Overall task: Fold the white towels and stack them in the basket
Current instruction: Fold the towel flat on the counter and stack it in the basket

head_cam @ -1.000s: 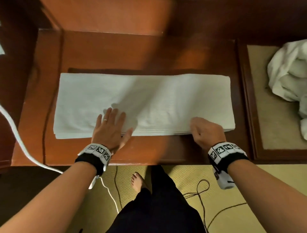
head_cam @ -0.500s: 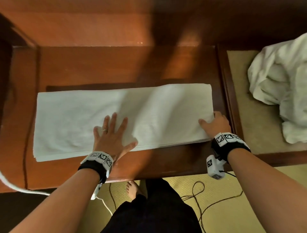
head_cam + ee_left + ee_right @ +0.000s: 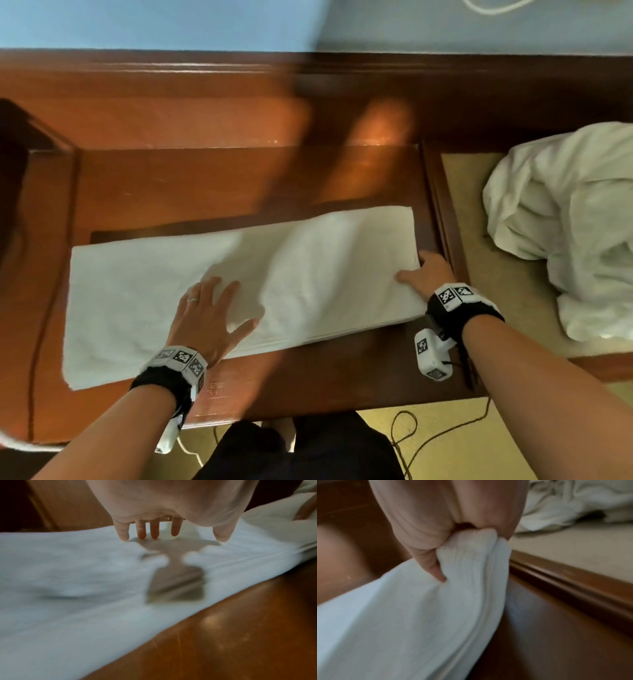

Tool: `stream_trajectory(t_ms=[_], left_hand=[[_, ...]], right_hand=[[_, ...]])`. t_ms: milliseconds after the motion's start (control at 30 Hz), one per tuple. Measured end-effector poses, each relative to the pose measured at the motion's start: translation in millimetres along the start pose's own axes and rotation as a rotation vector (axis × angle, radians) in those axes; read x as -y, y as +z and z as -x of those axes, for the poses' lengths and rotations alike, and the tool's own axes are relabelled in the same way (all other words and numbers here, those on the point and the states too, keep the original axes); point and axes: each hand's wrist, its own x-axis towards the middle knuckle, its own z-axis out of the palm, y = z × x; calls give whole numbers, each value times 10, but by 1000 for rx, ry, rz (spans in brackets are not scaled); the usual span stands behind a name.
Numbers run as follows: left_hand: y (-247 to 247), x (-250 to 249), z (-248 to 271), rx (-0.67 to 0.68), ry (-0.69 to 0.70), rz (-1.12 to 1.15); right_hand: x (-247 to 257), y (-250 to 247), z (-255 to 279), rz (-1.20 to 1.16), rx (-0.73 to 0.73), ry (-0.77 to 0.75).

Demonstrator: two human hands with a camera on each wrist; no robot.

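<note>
While the long white folded towel (image 3: 144, 291) lies flat across the glossy reddish-brown wooden counter (image 3: 205, 178), running from the left part of the surface to close by its right edge, the left hand (image 3: 209, 315) sits on it near the middle, toward the near edge, with fingers (image 3: 123, 532) straight and spread wide, pressing down on the cloth and holding nothing; the left wrist view shows the fingertips touching the fabric and a shadow beneath the palm. Farther right, the towel's surface rises in a soft ridge, and its stacked layers show along the near edge. At the right end, the right hand (image 3: 428, 274) grips the near right corner of the towel, thumb on top and the other fingers curled underneath, the cloth bunched in the fist and lifted a little off the wood, as the right wrist view shows. Right of the counter, past a raised wooden rim, a crumpled heap of white cloth (image 3: 561, 222) rests on a tan woven mat (image 3: 479, 240), well apart from the folded towel.
</note>
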Motion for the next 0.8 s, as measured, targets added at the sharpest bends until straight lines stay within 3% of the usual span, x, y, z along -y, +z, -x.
stream_trajectory(t_ms=[167, 333, 433, 567, 733, 800], left_hand=[[-189, 138, -61, -72, -4, -23], [-243, 227, 17, 43, 151, -13], [-340, 238, 18, -41, 221, 118], [-530, 316, 73, -418, 283, 139], [-410, 158, 105, -711, 514, 411], [-340, 120, 86, -644, 681, 196]], right_hand=[[719, -637, -224, 358, -410, -280], [1227, -879, 26, 509, -647, -541], [1305, -568, 415, 575, -575, -677], [1153, 231, 1029, 637, -314, -768], [733, 1217, 1455, 641, 102, -566], [527, 1452, 1508, 584, 165, -477]])
